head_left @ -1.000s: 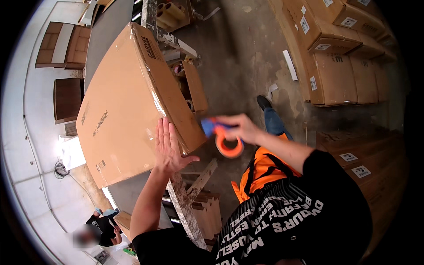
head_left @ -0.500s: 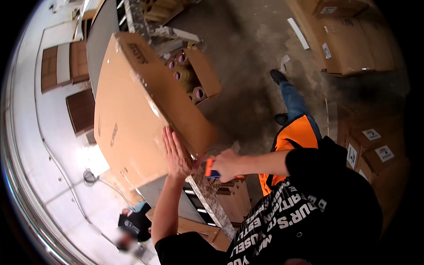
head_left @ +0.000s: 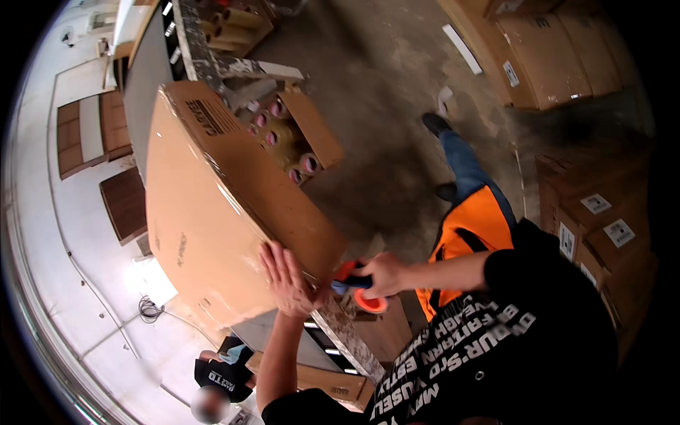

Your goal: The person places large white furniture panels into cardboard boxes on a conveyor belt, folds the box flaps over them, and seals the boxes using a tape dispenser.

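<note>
A large brown cardboard box [head_left: 205,212] rests on the worktable, turned at an angle, with shiny clear tape along its upper edge. My left hand [head_left: 289,280] lies on the near corner of the box, its fingers stretched out flat against the cardboard. Just right of that corner, my right hand [head_left: 386,275] is closed around the handle of an orange and blue tape dispenser [head_left: 370,301]. The dispenser's head is close to the box's near end; whether it touches the cardboard I cannot tell.
An open carton of tape rolls [head_left: 322,138] stands beyond the box. The table's scuffed edge [head_left: 347,340] runs along its right side. Stacked cartons [head_left: 545,64] line the right. A person [head_left: 223,372] is at lower left. An orange garment [head_left: 474,219] hangs at my waist.
The box's far end has come slightly nearer. My right hand has turned the tape dispenser, so its round orange part now shows below the hand. My left hand stays on the corner.
</note>
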`<state>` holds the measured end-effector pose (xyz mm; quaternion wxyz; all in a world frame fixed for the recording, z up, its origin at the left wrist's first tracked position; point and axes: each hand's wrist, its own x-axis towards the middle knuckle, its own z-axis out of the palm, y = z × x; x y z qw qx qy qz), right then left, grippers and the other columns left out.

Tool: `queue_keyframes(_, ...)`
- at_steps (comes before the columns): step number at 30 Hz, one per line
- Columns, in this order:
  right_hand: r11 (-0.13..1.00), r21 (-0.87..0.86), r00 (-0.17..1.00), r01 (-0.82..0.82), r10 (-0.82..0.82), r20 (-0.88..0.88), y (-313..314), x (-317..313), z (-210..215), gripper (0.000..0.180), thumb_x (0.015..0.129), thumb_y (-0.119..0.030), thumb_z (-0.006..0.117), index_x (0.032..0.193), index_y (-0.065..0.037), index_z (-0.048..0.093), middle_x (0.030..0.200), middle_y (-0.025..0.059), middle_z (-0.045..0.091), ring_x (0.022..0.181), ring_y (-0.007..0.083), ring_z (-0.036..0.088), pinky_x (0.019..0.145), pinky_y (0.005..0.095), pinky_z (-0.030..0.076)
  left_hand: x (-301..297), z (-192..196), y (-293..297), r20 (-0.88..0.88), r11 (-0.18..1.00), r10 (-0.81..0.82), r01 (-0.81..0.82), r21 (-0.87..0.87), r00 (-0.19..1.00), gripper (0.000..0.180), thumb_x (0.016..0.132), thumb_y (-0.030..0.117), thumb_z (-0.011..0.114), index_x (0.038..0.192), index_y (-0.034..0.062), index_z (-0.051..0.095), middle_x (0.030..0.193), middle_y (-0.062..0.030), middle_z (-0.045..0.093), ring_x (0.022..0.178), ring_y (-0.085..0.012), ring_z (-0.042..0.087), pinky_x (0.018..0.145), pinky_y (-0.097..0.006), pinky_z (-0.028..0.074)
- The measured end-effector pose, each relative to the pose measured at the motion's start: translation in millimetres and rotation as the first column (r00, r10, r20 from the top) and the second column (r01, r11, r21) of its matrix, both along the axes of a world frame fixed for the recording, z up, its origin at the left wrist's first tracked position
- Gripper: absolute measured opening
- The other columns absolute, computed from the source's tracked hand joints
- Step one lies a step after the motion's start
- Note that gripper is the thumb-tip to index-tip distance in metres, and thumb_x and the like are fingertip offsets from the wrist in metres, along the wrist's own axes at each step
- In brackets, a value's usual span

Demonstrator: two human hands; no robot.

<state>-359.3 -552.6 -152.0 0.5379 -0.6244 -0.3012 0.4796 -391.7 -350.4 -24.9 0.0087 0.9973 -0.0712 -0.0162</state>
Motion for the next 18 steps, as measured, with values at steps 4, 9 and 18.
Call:
queue_keyframes(4, 0.793, 0.072, 0.669, -0.605, 0.458, 0.586, 72.2, -18.0, 31.8, 0.028, 0.059, -0.023, 0.070, 0.080, -0.004, 0.071, 0.092, 0.0192, 0.065, 0.093, 0.0311, 0.063, 0.083, 0.0429, 0.052, 2.9, 8.6, 4.4, -0.139, 0.977, -0.202, 0.210, 0.042, 0.969, 0.067, 0.073, 0.033, 0.075, 0.133, 0.0128, 0.056, 0.145, -0.0094, 0.048, 0.139, -0.0480, 0.029, 0.111, -0.063, 0.025)
queue_keyframes(9, 0.378, 0.085, 0.357, -0.922, 0.745, 0.564, 36.7, 64.1, 48.9, 0.047, 0.059, -0.028, 0.067, 0.105, -0.019, 0.070, 0.105, 0.0065, 0.062, 0.089, 0.0292, 0.064, 0.069, 0.0460, 0.050, 60.0, 18.0, 11.8, -0.434, 0.944, -0.328, 0.274, -0.184, 0.839, 0.039, 0.077, 0.044, 0.070, 0.100, 0.0119, 0.073, 0.119, -0.0033, 0.065, 0.125, -0.0280, 0.052, 0.111, -0.048, 0.033)
queue_keyframes(18, 0.949, 0.315, 0.941, 0.027, -0.131, 0.313, 42.1, 334.4, 19.5, 0.054, 0.063, -0.025, 0.074, 0.115, -0.010, 0.070, 0.126, 0.0178, 0.061, 0.096, 0.0324, 0.067, 0.085, 0.0346, 0.055, 343.2, 6.4, 219.3, -0.192, 0.782, 0.162, -0.007, 0.624, 0.968, 0.072, 0.081, 0.055, 0.062, 0.136, 0.0084, 0.054, 0.152, -0.0129, 0.037, 0.141, -0.0321, 0.034, 0.120, -0.041, 0.017)
